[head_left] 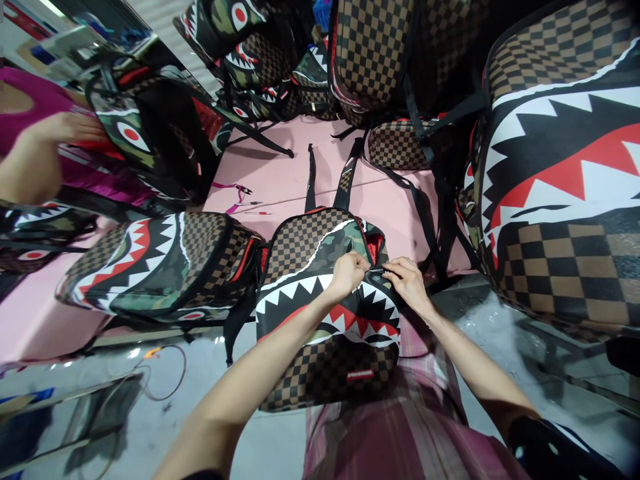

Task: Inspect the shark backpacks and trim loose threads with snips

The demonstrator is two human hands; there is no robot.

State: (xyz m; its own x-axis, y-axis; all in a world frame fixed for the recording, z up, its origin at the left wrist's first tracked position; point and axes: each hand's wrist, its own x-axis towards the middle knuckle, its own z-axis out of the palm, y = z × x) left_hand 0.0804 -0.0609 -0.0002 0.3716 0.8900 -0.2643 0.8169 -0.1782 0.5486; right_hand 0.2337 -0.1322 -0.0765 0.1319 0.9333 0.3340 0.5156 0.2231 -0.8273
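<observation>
A: State of the grips?

B: Both closed. Left grip is curled, thumb and fingers on one end of a thin dark strip. Right grip pinches the other end with fingertips. Can't tell if the strip is zip tape or seam edge.

A: Where's the bag?

B: Brown-and-black checkered backpack with camouflage panel and red-and-white shark mouth: directly under the left grip, right grip at its side edge. Red-lined opening just beyond the strip.

A: Why that placement?

B: Top end appears propped on the pink surface, lower end toward the wearer, above the purple plaid cloth. Likely puts the opening within reach of both grips. Black shoulder straps run out beyond the grips, clear of the fingers. Two ends pinched probably keeps the strip taut.

A: Arm pose?

B: Left forearm slants across the bag face, wrist bent, knuckles up. Right comes in from outside the bag, wrist raised, hand angled inward. Grips nearly meet.

A: Neighbours?

B: Similar checkered shark-mouth bag lying on its side, left of the left grip.
</observation>
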